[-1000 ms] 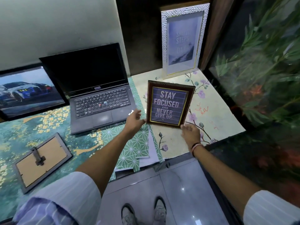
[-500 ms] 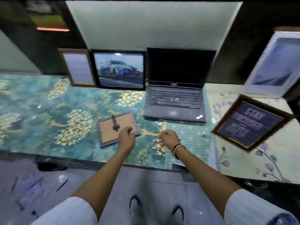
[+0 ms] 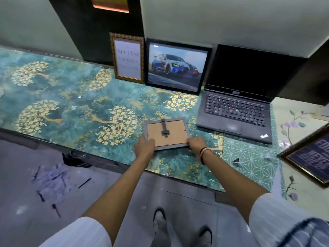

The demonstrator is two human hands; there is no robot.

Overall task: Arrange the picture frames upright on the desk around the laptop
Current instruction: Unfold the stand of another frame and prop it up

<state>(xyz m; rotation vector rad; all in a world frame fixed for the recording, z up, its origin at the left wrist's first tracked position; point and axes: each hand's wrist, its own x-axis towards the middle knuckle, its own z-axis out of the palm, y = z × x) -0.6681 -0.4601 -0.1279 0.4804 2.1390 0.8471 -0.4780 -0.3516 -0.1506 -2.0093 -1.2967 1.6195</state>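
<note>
1. Near the front edge of the desk (image 3: 74, 97), a small grey frame (image 3: 166, 133) is seen face down, with its brown backing board and dark stand clip turned up.
2. The front left corner of this frame is gripped by the left hand (image 3: 144, 146), the fingers being closed over its rim.
3. The front right corner is gripped by the right hand (image 3: 196, 143) in the same way; a band is worn on that wrist.
4. It cannot be told whether the near edge of the frame is lifted from the desk or is lying flat.
5. To the right of the frame, further back, an open laptop (image 3: 235, 111) is placed, its screen dark.
6. At the right edge of the desk, a dark frame with white words (image 3: 309, 155) is shown, only partly in view.
7. Along the back edge, left of the laptop and just beside it, a black frame with a car picture (image 3: 176, 67) is stood upright against the wall.
8. Left of it, touching or nearly touching, a gold frame with printed text (image 3: 128, 57) is also stood upright.
</note>
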